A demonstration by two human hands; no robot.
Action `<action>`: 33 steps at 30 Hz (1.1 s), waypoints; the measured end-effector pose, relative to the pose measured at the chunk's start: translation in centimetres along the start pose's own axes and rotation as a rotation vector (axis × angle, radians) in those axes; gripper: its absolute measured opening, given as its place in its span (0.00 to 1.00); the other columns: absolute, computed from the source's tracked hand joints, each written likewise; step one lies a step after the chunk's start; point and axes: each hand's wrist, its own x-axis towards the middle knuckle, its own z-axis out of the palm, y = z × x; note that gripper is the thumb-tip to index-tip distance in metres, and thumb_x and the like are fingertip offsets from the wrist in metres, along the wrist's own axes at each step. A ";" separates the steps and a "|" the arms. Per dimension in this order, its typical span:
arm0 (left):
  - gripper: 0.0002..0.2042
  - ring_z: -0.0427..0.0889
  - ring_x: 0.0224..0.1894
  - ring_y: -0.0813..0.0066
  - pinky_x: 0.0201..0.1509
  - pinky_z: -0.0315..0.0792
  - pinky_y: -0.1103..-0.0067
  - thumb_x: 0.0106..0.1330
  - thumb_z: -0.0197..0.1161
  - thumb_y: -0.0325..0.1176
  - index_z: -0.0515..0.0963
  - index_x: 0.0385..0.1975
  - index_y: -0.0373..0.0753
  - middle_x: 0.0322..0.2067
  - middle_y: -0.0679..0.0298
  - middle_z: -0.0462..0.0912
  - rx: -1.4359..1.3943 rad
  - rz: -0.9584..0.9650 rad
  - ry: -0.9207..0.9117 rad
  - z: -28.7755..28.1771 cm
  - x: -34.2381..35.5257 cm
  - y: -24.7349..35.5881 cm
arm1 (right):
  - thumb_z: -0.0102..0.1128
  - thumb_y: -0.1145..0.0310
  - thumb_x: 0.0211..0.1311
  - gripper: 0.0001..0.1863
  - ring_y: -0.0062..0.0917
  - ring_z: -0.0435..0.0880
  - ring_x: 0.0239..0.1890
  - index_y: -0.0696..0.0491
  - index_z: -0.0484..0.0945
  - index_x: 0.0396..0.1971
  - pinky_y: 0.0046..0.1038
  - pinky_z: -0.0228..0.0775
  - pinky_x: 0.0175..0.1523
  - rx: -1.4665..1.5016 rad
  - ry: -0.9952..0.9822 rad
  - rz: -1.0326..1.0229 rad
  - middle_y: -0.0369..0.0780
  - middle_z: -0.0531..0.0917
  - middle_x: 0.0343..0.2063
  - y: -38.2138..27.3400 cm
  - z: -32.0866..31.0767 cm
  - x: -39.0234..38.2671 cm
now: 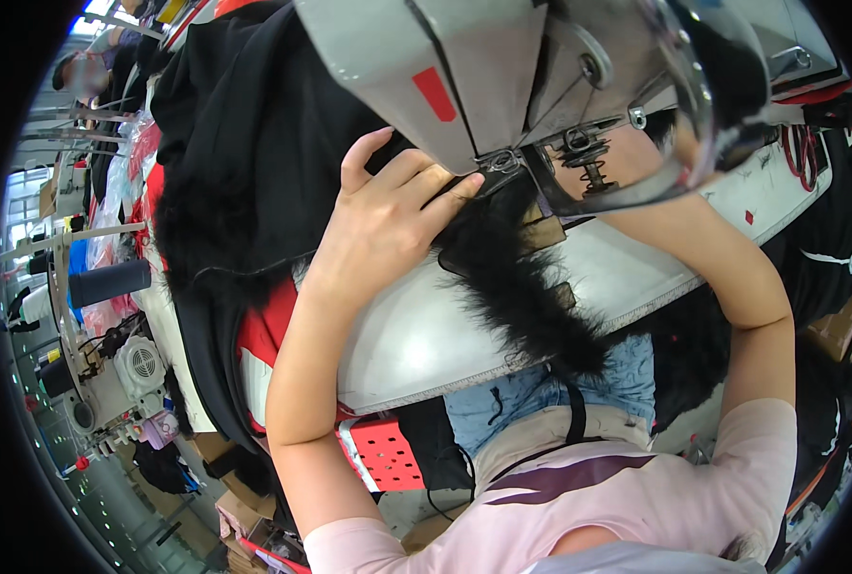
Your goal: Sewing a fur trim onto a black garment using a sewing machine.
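The left hand (393,220) is resting palm down beside the head of a sewing machine (388,57), its fingers bending and standing somewhat apart, with one digit pointing right toward the foot area. Its tips are sitting at the far end of a strip of black fur (531,297); I cannot tell whether they are pinching the fur or only lying against it. The right hand (636,158) is sitting on the right, behind the spring and metal parts of the machine and partly behind a clear plastic guard (722,115). Its fingers are mostly hiding, so I cannot tell whether it is spreading, pressing or gripping.

The fur strip is running from below the machine head toward the near right, crossing the white table (426,344) and hanging over its near edge, above the person's blue jeans (550,373). On the far left, a big heap of black cloth (244,105) is lying beside the machine, and red cloth (273,320) is showing below it.

A red panel with holes (397,454) is sitting below the table's near edge, left of the jeans. Red-handled scissors (799,158) are lying at the far right. Another person (82,77) is showing in the far left background.
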 end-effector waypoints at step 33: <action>0.10 0.79 0.45 0.81 0.70 0.54 0.66 0.57 0.63 0.30 0.85 0.38 0.43 0.39 0.74 0.85 0.030 0.047 -0.025 -1.0 0.1 -0.1 | 0.56 0.76 0.46 0.10 0.41 0.76 0.38 0.52 0.83 0.30 0.37 0.70 0.46 0.299 -0.100 0.410 0.43 0.80 0.27 -1.5 0.1 1.0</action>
